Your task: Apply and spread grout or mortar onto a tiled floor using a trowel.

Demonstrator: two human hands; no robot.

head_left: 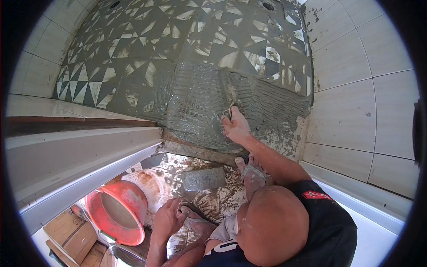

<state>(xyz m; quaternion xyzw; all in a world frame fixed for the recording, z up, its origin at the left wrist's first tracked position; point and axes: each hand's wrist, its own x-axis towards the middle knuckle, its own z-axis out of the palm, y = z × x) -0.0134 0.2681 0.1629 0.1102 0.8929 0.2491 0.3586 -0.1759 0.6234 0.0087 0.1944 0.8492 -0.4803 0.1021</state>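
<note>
My right hand (236, 127) grips the handle of a trowel (230, 91), its mortar-smeared blade against the wet grey mortar (193, 102). Comb-like ridges run through the mortar on both sides of the blade. Beyond it lie floor tiles (133, 49) with a triangle pattern, coated in a grey film. My left hand (167, 219) hangs low above my left foot, fingers loosely bent, with nothing visible in it. A grey rectangular slab (203, 179) rests on the muddy floor between my hands, apart from both.
A red bucket (138, 202) of murky grey liquid stands at the lower left, near cardboard boxes (73, 233). A pale door frame (89, 171) borders the left, and a tiled wall (351, 98) the right. A raised sill (202, 152) crosses before my feet. A round drain (268, 6) shows far off.
</note>
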